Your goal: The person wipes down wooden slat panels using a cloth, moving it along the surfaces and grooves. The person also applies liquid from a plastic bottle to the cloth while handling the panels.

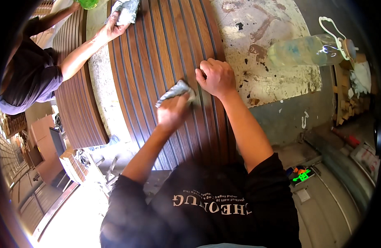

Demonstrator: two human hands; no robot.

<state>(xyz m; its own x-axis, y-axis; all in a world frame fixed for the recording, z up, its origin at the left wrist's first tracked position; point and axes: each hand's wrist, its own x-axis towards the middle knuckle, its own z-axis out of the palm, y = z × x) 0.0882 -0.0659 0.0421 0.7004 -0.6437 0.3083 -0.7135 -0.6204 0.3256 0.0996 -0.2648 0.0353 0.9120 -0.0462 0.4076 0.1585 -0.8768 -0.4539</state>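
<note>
A dark brown slatted wood panel (157, 45), with dark grooves running along it, lies in front of me. My left hand (172, 112) presses a crumpled grey-white cloth (179, 91) against its slats; the fingers are slightly blurred. Further right, my right hand (217, 78) rests as a loose fist at the panel's right edge, with nothing visible in it. At the panel's far left, a co-worker's hand (112, 29) holds another pale cloth (126, 11) on the same surface. The co-worker's other hand is by a green bottle (87, 3) at the top rim.
A second slatted panel (76, 95) lies to the left, beside the co-worker. A paint-stained white worktop (256, 41) shows on the right, with a clear bottle (304, 50) of cloudy liquid lying there, a white loop at its neck. Cardboard boxes (45, 136) stand lower left.
</note>
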